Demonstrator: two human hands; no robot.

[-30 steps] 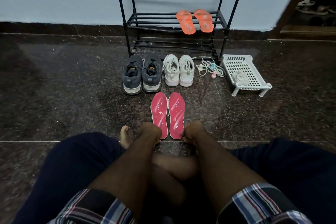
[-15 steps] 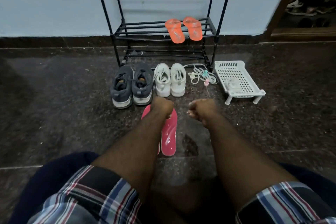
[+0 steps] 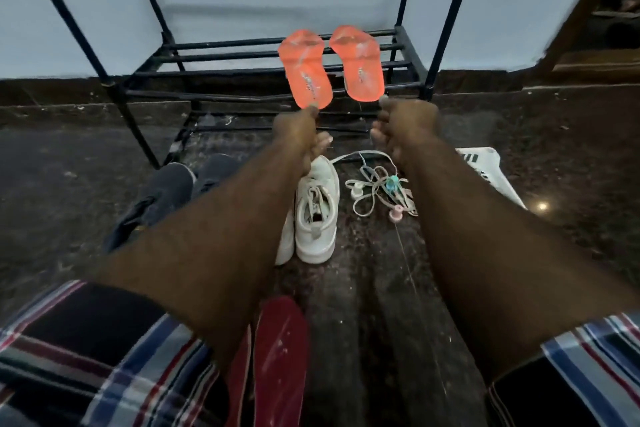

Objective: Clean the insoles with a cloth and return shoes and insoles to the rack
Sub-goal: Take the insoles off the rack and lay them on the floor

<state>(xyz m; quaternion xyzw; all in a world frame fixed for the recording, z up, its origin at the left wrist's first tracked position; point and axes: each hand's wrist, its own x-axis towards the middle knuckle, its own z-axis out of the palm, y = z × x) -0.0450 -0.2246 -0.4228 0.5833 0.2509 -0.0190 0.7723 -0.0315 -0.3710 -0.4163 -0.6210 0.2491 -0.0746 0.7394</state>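
Both hands reach toward the orange insoles (image 3: 332,68) on the rack (image 3: 263,55) middle shelf. Their long axes run away from me, heels nearest. Left hand (image 3: 298,139) at the left heel, right hand (image 3: 405,125) under the right; fingers curled, grip contact unclear. I'd pull heel-first.

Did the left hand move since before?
Yes. The left hand left the red insoles and reached forward to the orange insoles on the rack.
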